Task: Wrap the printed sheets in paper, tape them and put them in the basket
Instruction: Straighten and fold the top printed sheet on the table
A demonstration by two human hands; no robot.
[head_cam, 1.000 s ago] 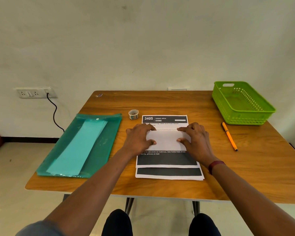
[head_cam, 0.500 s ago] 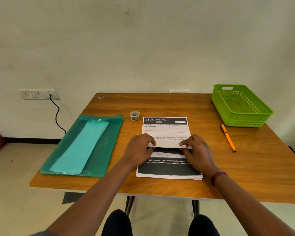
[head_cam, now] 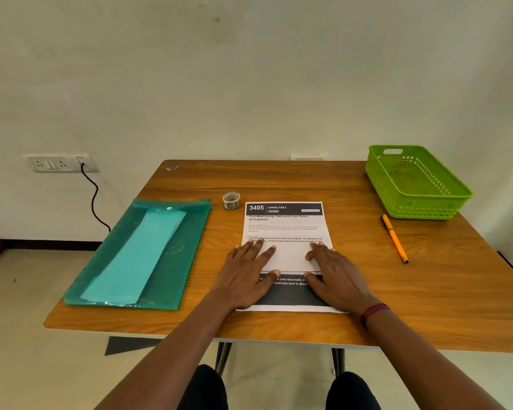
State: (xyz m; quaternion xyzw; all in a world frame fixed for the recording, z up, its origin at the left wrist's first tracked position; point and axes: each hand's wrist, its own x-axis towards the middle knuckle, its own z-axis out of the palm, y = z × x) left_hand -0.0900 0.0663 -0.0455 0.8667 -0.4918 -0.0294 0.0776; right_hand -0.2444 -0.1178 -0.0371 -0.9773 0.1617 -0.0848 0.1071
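My left hand [head_cam: 248,273] and right hand [head_cam: 336,276] lie flat, palms down, fingers straight and released, pressing the printed sheets [head_cam: 285,226] onto the wooden table [head_cam: 427,276].

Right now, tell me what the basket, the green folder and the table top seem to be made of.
Basket: moulded plastic, matt bright green; walls pierced with regular rows of holes. Green folder: thin translucent plastic, glossy; paler sheets show through it. Table top: wood or wood-look laminate, smooth; grain shows, but I cannot tell which.
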